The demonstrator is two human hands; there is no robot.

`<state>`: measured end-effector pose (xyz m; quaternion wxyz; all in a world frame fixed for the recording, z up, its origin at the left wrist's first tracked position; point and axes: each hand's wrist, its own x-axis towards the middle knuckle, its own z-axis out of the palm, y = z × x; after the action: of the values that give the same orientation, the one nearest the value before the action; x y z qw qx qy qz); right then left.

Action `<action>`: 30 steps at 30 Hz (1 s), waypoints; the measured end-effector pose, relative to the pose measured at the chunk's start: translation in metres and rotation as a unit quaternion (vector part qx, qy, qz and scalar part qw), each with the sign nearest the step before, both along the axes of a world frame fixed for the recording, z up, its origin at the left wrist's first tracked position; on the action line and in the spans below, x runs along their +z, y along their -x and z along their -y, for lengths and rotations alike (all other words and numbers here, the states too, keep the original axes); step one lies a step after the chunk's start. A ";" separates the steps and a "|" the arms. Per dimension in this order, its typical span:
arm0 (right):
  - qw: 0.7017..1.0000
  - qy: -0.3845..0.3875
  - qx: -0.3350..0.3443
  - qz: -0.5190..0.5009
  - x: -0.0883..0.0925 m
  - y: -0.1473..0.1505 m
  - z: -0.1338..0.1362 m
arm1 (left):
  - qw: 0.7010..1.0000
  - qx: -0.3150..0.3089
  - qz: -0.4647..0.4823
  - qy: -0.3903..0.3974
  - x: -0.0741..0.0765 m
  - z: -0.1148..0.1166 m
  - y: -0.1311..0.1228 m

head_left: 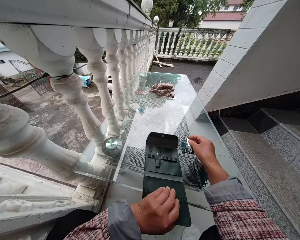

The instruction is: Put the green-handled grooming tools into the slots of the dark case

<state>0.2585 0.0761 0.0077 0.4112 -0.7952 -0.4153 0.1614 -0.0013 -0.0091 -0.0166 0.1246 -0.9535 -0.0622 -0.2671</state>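
Observation:
A dark green tool case [162,181], leather-like and with small loops, lies unfolded on the glass tabletop. My left hand [160,210] rests over its lower panel with curled fingers pressed together; whatever lies beneath them is hidden. To the right of the case's upper part, my right hand [202,150] pinches a small white piece [189,141] between thumb and fingers. It is at the edge of a small green-and-white packet [184,146] on the glass. Below that hand, several thin dark sticks [198,173] lie on a clear plastic bag [188,175].
A round lidded container [112,146] stands on the glass table [205,123] at left. Farther back lie a crumpled brown cloth [162,90], a small white-and-blue packet [136,107] and a drinking glass [141,81]. A white balustrade [97,63] runs along the left; stone steps [260,153] rise at right.

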 end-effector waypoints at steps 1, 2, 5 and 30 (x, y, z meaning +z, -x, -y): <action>1.000 0.000 0.001 0.000 0.001 0.001 -0.001 | 1.000 0.001 -0.001 -0.001 0.000 0.000 0.000; 1.000 0.000 0.001 0.000 0.001 0.003 -0.001 | 1.000 0.001 -0.004 -0.002 0.001 0.000 0.000; 1.000 0.002 0.004 -0.003 0.001 0.007 -0.003 | 1.000 0.000 -0.012 -0.003 0.001 0.000 0.000; 0.981 0.009 0.069 0.182 -0.006 0.031 -0.017 | 1.000 0.010 -0.001 0.003 0.004 -0.005 0.004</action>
<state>0.2276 0.0932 0.0015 0.3094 -0.7844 -0.5356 0.0454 -0.0051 -0.0036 -0.0126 0.1240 -0.9537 -0.0722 -0.2644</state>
